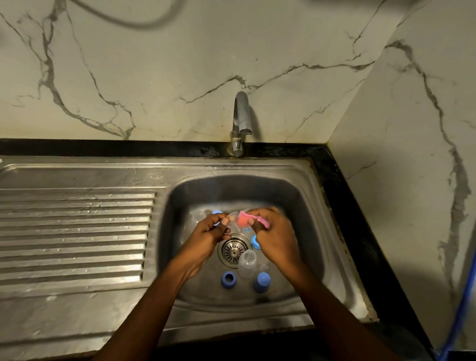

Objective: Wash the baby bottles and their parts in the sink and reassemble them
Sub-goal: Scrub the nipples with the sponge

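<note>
Shows the left hand (pixel 209 232) above the drain (pixel 234 249) of the sink (pixel 301 208), fingers curled, pinching a small clear bottle part (pixel 232 216). Shows the right hand (pixel 274 237) just beside it, fingers curled round a pink brush (pixel 243 221), its head touching that part. Locates a clear bottle (pixel 246 263) on the sink floor beside the drain, with a blue ring (pixel 228 279) and a blue cap (pixel 262 281) near it. Places the tap (pixel 241 122) behind the sink.
</note>
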